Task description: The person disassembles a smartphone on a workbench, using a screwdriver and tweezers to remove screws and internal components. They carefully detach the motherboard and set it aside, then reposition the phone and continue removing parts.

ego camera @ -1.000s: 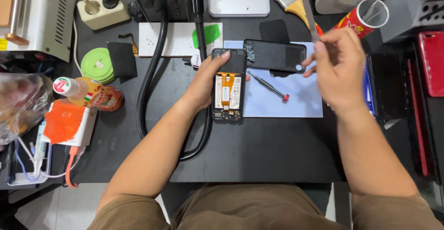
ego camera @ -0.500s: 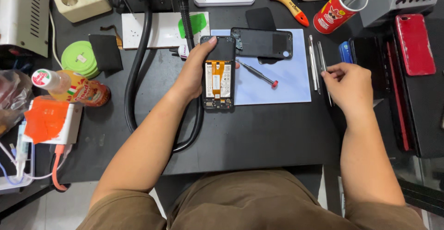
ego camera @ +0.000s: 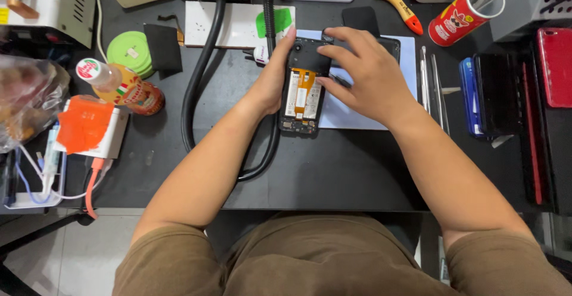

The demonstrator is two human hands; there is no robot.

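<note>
My left hand [ego camera: 271, 81] grips the left edge of the opened phone [ego camera: 302, 96], thumb hidden beneath, fingers curled along its side. The phone lies back-up on the black table [ego camera: 333, 171], its right edge over the pale blue mat [ego camera: 351, 114]. My right hand [ego camera: 363, 72] rests across the phone's top right, fingers spread and bent, tips touching the dark upper cover; I cannot tell whether it pinches anything. Right of the phone lie 2 metal tools [ego camera: 432, 87]; left of it runs a black hose [ego camera: 199, 87].
</note>
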